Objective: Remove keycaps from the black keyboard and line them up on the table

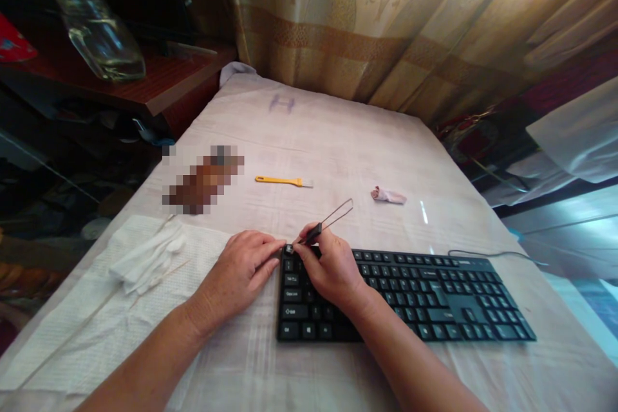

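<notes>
A black full-size keyboard (434,286) lies on the pale bedsheet in front of me. My right hand (333,267) is closed over its upper left part, gripping a keycap puller (315,232) with a dark handle. The puller's wire loop points up and away to the right; its other end is down by the Esc key (289,248), partly hidden by my fingers. My left hand (241,267) rests beside the keyboard's upper left corner. Its index fingertip touches that corner, with the thumb apart below it and nothing visible between them.
Beyond the keyboard lie a yellow-handled brush (280,181) and a rolled pinkish cloth (390,196). White paper towel (62,328) with crumpled tissue (149,257) and thin sticks is at left, near a blurred-out brown object (197,183). A glass jug (103,42) stands on the wooden desk (168,80).
</notes>
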A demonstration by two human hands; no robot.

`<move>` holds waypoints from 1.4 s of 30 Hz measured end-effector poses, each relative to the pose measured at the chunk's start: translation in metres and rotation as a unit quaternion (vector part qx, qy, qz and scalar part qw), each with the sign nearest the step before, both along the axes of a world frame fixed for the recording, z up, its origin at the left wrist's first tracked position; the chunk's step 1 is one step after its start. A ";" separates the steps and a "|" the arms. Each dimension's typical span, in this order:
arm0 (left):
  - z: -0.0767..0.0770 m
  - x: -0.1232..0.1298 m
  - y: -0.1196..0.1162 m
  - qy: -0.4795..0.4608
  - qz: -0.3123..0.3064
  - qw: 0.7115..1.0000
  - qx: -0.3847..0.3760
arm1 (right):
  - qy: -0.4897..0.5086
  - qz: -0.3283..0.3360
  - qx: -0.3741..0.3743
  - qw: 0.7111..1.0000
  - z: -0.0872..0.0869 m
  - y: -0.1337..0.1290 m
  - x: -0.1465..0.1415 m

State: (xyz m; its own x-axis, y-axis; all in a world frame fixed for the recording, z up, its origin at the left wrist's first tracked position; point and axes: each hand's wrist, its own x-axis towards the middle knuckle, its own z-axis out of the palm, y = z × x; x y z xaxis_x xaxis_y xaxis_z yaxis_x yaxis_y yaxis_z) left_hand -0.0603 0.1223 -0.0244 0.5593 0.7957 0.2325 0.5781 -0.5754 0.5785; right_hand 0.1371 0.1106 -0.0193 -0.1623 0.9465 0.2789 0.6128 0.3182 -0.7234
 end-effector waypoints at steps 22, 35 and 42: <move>0.002 0.002 0.001 -0.018 0.023 0.999 0.028 | 0.233 -0.010 -0.112 0.966 0.011 0.031 0.014; -0.003 -0.001 0.005 -0.067 0.071 0.993 0.069 | -0.019 0.008 -0.089 0.996 0.003 0.057 0.005; -0.004 -0.002 0.005 -0.066 0.070 0.993 0.065 | -0.060 0.020 -0.060 0.996 -0.001 0.059 0.003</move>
